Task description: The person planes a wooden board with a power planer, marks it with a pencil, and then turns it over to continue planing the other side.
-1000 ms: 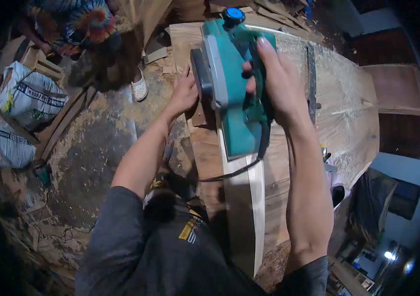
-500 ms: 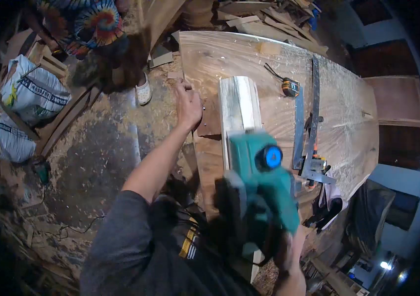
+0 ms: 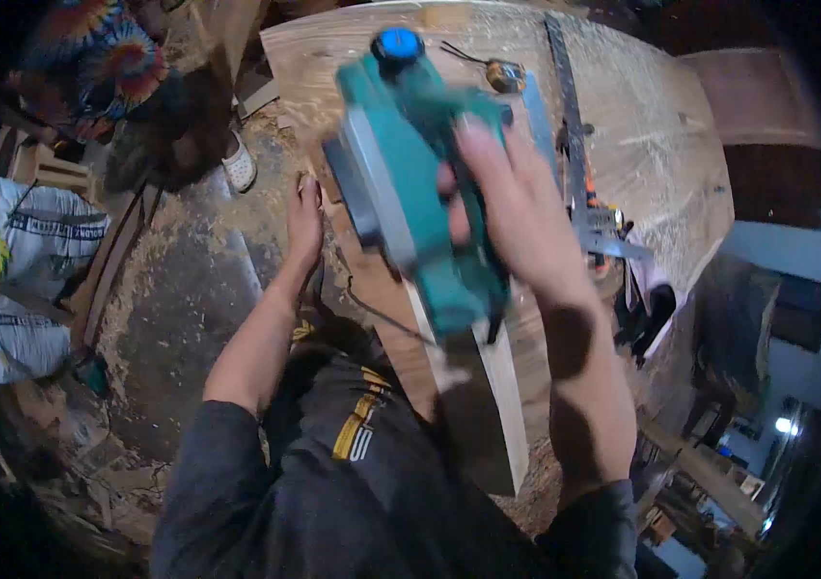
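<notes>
Dim workshop, lit from overhead. Dirt floor (image 3: 179, 289) thick with sawdust and wood scraps. Broad pale wooden slab workbench (image 3: 661, 125) dusted with shavings. White printed woven sacks (image 3: 29, 261) slumped at left. Person in tie-dye shirt (image 3: 102, 68) nearby, white clog (image 3: 237, 162) showing. Small bright lamp (image 3: 782, 425) far right, beside pale wall (image 3: 777, 253).

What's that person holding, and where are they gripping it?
The right hand grips a green power planer by its top handle; the left hand just rests on the workbench.
</notes>
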Demonstrator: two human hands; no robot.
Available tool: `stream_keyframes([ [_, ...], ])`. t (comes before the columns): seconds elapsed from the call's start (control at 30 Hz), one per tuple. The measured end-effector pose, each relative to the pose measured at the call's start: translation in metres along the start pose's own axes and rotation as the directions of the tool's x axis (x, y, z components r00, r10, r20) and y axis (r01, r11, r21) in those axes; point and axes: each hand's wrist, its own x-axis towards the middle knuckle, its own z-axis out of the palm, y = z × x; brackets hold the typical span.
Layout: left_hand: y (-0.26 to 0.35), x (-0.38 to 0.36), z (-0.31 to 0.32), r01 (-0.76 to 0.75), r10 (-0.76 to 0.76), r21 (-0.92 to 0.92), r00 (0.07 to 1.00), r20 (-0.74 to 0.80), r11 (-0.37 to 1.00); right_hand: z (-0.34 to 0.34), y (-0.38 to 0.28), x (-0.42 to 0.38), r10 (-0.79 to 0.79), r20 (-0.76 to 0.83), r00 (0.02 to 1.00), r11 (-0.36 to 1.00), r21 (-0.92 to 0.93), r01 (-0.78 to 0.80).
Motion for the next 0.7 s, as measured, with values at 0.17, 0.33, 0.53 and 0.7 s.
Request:
stream_keyframes([
  [0.17,-0.036,-0.046,-0.004,-0.231,0.237,0.125,0.971,-0.036,0.965,-0.065,0.062,-0.242,0.194,0.009,0.981,0.98,0.046,-0.194],
  [0.33,-0.013,-0.116,0.021,-0.515,0.503,0.347,0.854,0.13,0.784,-0.123,0.136,-0.504,0.268,-0.275,0.923,0.948,-0.098,-0.304],
  [0.53,-0.009,-0.172,0.07,-0.497,0.411,0.416,0.866,0.284,0.762,-0.118,0.09,-0.512,0.466,-0.176,0.867,0.878,-0.033,-0.478],
  [0.7,-0.022,-0.156,0.062,-0.478,0.445,0.144,0.871,0.209,0.867,-0.094,0.102,-0.504,0.192,-0.45,0.872,0.96,-0.097,-0.261],
])
